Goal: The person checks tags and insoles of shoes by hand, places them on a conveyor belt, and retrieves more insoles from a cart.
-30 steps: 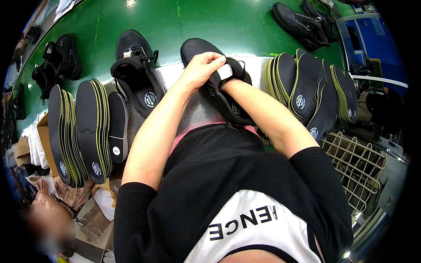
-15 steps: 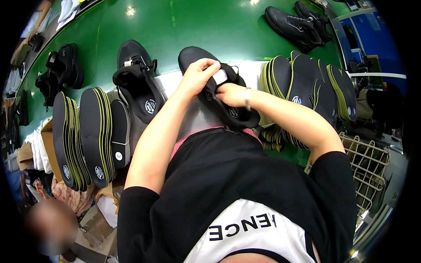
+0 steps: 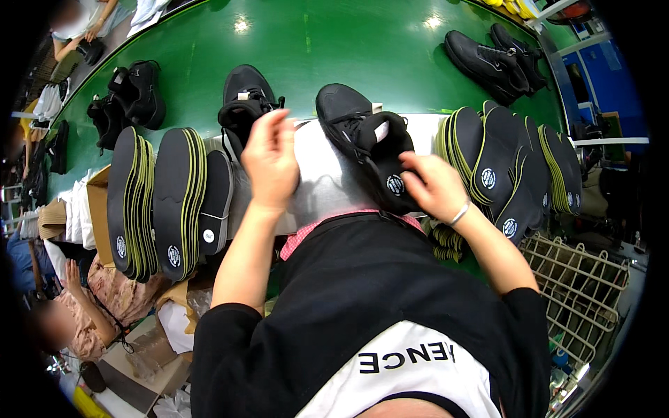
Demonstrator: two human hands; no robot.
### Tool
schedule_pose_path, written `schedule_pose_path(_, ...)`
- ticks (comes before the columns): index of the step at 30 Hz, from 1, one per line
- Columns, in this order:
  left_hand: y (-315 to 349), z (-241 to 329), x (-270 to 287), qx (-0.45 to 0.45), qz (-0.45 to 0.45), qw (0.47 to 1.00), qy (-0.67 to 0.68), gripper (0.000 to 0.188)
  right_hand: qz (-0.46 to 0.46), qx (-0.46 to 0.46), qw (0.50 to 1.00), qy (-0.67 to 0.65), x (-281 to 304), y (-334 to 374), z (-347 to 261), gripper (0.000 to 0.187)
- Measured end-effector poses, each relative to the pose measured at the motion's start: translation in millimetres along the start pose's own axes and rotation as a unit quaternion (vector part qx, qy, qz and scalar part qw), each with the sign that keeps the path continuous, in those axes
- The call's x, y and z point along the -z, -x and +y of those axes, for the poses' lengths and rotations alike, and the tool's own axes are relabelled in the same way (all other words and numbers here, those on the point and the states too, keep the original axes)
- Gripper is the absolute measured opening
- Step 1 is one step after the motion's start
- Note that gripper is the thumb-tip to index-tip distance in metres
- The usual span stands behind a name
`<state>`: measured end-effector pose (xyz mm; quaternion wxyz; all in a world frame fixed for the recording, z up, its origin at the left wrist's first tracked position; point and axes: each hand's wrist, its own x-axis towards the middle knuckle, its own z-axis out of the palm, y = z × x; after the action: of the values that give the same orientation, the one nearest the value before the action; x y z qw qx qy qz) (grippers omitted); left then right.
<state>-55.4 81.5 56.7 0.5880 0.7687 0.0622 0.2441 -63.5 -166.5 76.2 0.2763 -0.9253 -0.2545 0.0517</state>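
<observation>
A black lace-up shoe (image 3: pixel 343 111) stands toe-away on the metal plate (image 3: pixel 313 177) before me, with a black insole (image 3: pixel 394 184) bearing a white round mark visible inside its heel. My right hand (image 3: pixel 437 187) is at the heel side of this shoe, fingers bent and thumb apart; whether it touches the collar I cannot tell. Another black shoe (image 3: pixel 247 83) is to the left, its heel part hidden behind my left hand (image 3: pixel 270 164). That hand is raised with its fingers stretched out, slightly blurred, holding nothing.
Stacks of black insoles with yellow-green edges stand left (image 3: pixel 182 209) and right (image 3: pixel 481 150) of the shoes. Pairs of black shoes lie on the green table (image 3: pixel 334 42) at far left (image 3: pixel 143 94) and far right (image 3: pixel 481 66). A wire basket (image 3: pixel 578 292) is at lower right; co-workers sit at left.
Both hands have come out of the right-hand shoe. My left hand has moved left to the other shoe; my right hand has drawn back to the heel side. The view has shifted.
</observation>
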Motion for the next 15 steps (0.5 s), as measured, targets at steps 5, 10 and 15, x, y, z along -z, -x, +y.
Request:
schedule_pose_path(5,8.9,-47.6,54.2,0.098,-0.107,0.958,-0.247,0.032,0.061,-0.228,0.958,-0.16,-44.6,29.7,65.5,0.049)
schedule_pose_path(10,1.2,-19.9,13.4,0.085,-0.252,0.889,-0.372,0.042,-0.044,-0.328,0.854,-0.401,-57.9,11.0,57.1,0.035)
schedule_pose_path(15,20.8,-14.4,-4.0,0.072,-0.299,0.913,-0.27,0.045,-0.077,-0.284,0.914,-0.279,-63.0,-27.6,-0.2,0.033)
